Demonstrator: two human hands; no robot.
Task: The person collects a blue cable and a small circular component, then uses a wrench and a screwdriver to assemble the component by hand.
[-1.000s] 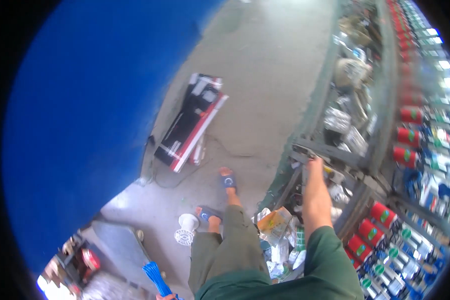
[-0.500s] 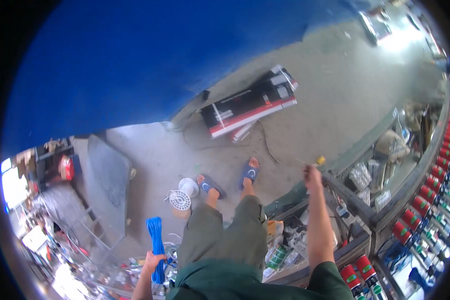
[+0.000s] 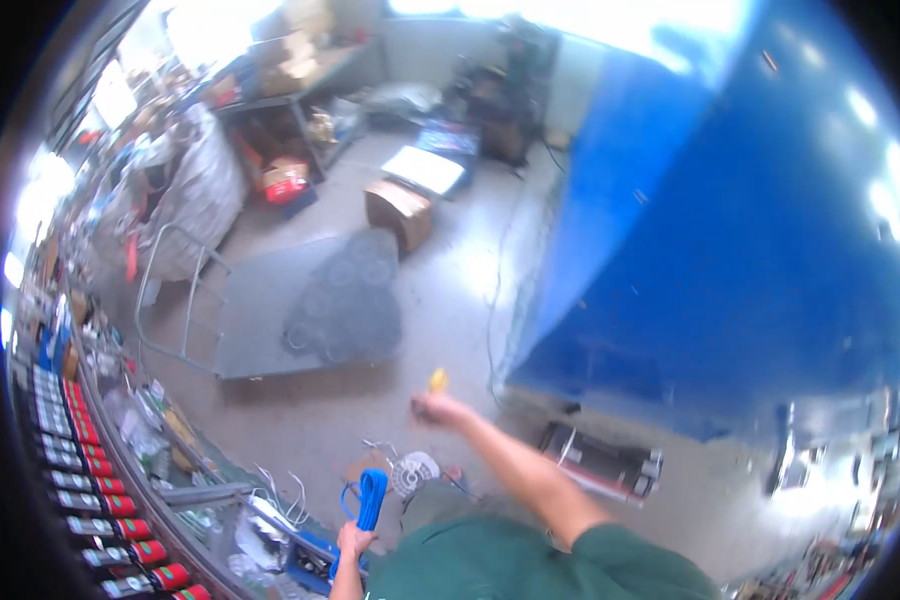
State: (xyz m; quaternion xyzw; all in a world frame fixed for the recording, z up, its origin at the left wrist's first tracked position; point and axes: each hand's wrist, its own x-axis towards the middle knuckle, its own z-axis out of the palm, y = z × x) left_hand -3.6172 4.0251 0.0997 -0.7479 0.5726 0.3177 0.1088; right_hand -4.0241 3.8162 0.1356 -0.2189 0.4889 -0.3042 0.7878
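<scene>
My left hand (image 3: 355,540) is closed around a folded bundle of blue cord (image 3: 372,498), which stands up out of the fist near the lower edge. Stretched forward over the floor, my right hand (image 3: 440,410) is closed on a screwdriver with a yellow handle (image 3: 438,381). Only that yellow end shows clearly; motion blur and the fingers hide the rest. Behind the blue cord lies a white slotted spool (image 3: 415,472) on the floor.
A flat grey platform trolley (image 3: 270,310) with a metal push handle stands ahead left. Beyond it is a cardboard box (image 3: 398,212). A large blue surface (image 3: 730,250) fills the right. Red-capped cylinders (image 3: 120,505) line the left rim; a long black box (image 3: 605,462) lies right.
My view has swung left, bringing the trolley to the middle and the blue surface to the right. My right arm now reaches across ahead of me. Both hands keep their hold.
</scene>
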